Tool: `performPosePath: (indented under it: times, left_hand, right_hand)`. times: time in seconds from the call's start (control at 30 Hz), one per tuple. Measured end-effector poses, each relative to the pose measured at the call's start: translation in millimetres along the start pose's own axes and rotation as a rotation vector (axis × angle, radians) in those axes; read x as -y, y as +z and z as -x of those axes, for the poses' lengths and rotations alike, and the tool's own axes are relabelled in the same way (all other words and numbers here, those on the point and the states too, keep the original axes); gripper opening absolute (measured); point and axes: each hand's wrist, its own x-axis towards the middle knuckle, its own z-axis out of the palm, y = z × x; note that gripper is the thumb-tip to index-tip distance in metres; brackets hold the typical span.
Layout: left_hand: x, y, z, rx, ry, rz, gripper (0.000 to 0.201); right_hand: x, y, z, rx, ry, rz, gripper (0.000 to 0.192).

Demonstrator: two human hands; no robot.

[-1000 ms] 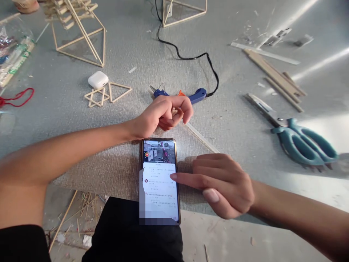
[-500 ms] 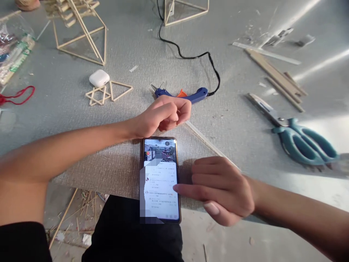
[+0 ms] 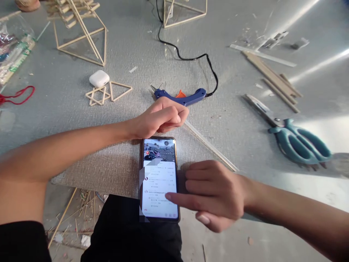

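Note:
A smartphone (image 3: 171, 174) with a lit screen lies at the table's near edge, its lower part jutting over my dark-clothed leg. Part of the screen is blurred out; a picture tops rows of text. My right hand (image 3: 215, 196) points its stretched index finger onto the lower screen, with the other fingers curled and nothing held. Just above the phone, my left hand (image 3: 163, 116) rests on the table in a loose fist. Directly behind that fist lies a blue glue gun (image 3: 193, 97) with an orange trigger. A clear glue stick (image 3: 209, 143) slants from the fist toward my right wrist.
Teal-handled scissors (image 3: 300, 140) and wooden strips (image 3: 272, 78) lie at right. A white earbud case (image 3: 99, 78) sits by small stick shapes (image 3: 120, 91). Stick frames (image 3: 81, 43) stand behind. A black cord (image 3: 188, 58) crosses the table; plastic bag (image 3: 13, 54) at left.
My right hand has shifted left and slightly down, so its index fingertip moved from the phone's right edge farther over the screen. The picture on the screen has changed. My left hand stays put.

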Motion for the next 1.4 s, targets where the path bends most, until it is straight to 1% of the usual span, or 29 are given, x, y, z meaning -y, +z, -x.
performPosePath:
  times: [0.13,0.3,0.5,0.57,0.67,0.73,1.07,1.17,1.27,1.4]
  left_hand:
    - [0.4,0.7,0.7,0.008,-0.035,-0.011,0.030]
    - [-0.2,2.2,0.4,0.016,-0.051,-0.007,0.035]
    - [-2.5,3.2,-0.5,0.049,-0.036,-0.030,0.039]
    - [-2.0,2.8,-0.6,0.055,-0.027,-0.036,0.040]
    - [-0.7,1.7,-0.5,0.054,-0.023,-0.037,0.040]
    - [-0.1,1.0,-0.4,0.049,-0.037,-0.040,0.039]
    - [-0.7,-0.9,-1.6,0.052,-0.065,-0.119,0.037]
    - [0.1,-2.1,-2.2,0.075,-0.053,-0.131,0.033]
    - [-0.4,-1.8,-2.8,0.065,-0.038,-0.154,0.031]
    - [-4.1,0.7,-3.8,0.065,-0.053,-0.192,0.035]
  right_hand:
    - [1.7,1.9,0.3,0.067,-0.024,0.022,0.048]
    - [0.8,1.6,1.2,0.143,0.041,0.048,0.047]
    - [0.4,1.2,1.9,0.191,0.061,0.050,0.047]
    - [0.3,0.9,1.9,0.167,0.054,0.044,0.047]
    - [-0.3,0.1,1.8,0.085,0.040,0.016,0.048]
    - [-0.7,-0.5,1.6,0.061,0.048,0.008,0.048]
    - [-0.6,-2.1,3.5,0.057,0.085,0.030,0.043]
    - [-0.7,-1.8,4.0,0.068,0.086,0.033,0.044]
    - [-0.5,-1.2,4.5,0.075,0.090,0.050,0.041]
    - [-0.1,-0.8,4.5,0.057,0.197,0.119,0.035]
